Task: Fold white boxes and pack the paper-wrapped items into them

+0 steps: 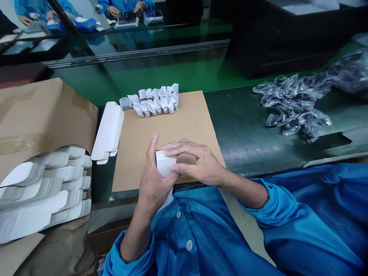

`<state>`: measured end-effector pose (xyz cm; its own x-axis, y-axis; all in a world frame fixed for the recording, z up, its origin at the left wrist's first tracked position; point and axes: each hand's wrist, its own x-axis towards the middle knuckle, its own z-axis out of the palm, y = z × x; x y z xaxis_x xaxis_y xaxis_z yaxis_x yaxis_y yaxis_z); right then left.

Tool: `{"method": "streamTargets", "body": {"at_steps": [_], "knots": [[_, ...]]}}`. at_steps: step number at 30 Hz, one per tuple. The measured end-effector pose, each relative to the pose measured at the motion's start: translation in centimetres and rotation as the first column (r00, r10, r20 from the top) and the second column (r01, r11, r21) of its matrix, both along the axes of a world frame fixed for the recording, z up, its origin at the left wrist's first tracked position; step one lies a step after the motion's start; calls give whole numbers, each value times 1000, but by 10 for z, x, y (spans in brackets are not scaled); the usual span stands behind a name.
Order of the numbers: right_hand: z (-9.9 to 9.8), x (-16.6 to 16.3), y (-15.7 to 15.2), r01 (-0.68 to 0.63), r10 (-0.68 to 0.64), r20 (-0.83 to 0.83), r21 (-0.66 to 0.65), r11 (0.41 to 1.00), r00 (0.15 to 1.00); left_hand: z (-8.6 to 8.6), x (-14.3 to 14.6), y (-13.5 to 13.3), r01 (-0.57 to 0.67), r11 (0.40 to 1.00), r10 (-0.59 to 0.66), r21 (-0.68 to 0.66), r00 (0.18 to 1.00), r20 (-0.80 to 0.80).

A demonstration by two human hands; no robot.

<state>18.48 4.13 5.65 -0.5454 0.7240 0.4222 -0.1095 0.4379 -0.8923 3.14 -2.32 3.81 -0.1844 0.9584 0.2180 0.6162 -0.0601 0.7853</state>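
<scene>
Gripping a slim white carton just above the near edge of the table, the left hand is wrapping its palm and fingers around the carton's side, thumb pointing up, while the right hand is holding the upper end between thumb and fingertips. The carton is tilting slightly, its lower end reaching down in front of a blue jacket. To the left, a cardboard box is lying with its opening toward the person, and stacked flat white cartons are filling it. Beneath and beyond the hands, a brown cardboard sheet is covering part of the table; a small pile of folded-flat cartons is lying along its left edge. Two rows of small white-wrapped parcels are standing near its far edge, with a grey block at their left end. To the right, clear plastic bags are lying in a heap. Farther off, co-workers in blue are handling things
</scene>
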Motion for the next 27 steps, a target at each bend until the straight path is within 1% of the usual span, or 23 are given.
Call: {"method": "streamTargets", "body": {"at_steps": [3,5,6,8,9,10,11,12,13,15,16,17,18,19,21,22,23,24,25,26,27], "knots": [[-7,-3,-4,74,-82,44,163,984,996,-2,3,-1,20,999,-20,-34,1000,3],[-9,-3,-3,78,-102,93,233,969,990,-4,3,-1,23,999,-23,-30,1000,15],[-9,-3,-2,67,-96,112,239,969,989,-5,2,0,23,999,-22,-26,999,28],[-8,0,1,37,-58,120,174,984,991,-6,-3,5,-14,1000,14,-5,996,92],[-8,2,1,41,-54,114,117,992,992,-7,-7,8,-67,997,63,23,988,144],[-9,4,-1,58,-65,120,62,996,991,-8,-11,13,-147,987,130,62,968,214],[-11,5,-5,86,-89,147,30,996,985,-8,-14,18,-242,965,201,104,931,303],[-14,6,-10,120,-125,194,36,992,973,-8,-18,23,-336,931,257,140,879,402],[-18,5,-18,158,-176,255,89,983,951,-9,-20,29,-417,894,290,165,818,497],[-29,2,-34,181,-283,384,282,942,879,-11,-20,38,-514,838,296,184,711,638],[-34,0,-41,179,-342,424,380,908,839,-12,-19,41,-527,829,285,185,684,671],[-39,-2,-45,182,-399,444,454,872,802,-14,-18,43,-530,827,279,189,678,680],[-42,-4,-46,188,-437,451,496,848,778,-15,-17,43,-526,828,281,196,690,667],[-44,-4,-44,196,-449,449,504,841,773,-16,-17,42,-517,830,289,210,719,632],[-43,1,-32,193,-403,444,444,875,801,-14,-22,34,-495,827,335,265,814,475],[-40,5,-24,169,-352,451,397,902,820,-11,-26,28,-470,829,364,302,864,347],[-37,10,-16,135,-297,465,350,927,834,-7,-31,22,-408,850,365,333,912,186],[-32,15,-8,96,-249,485,318,943,838,-2,-36,15,-296,893,315,338,949,-1],[-27,19,-1,50,-208,511,305,951,834,3,-40,9,-148,942,213,300,957,-195],[-22,22,5,-3,-172,540,308,951,824,8,-43,4,12,978,67,206,926,-371],[-16,25,10,-62,-142,566,325,944,812,11,-45,1,146,986,-88,78,861,-502]]}}
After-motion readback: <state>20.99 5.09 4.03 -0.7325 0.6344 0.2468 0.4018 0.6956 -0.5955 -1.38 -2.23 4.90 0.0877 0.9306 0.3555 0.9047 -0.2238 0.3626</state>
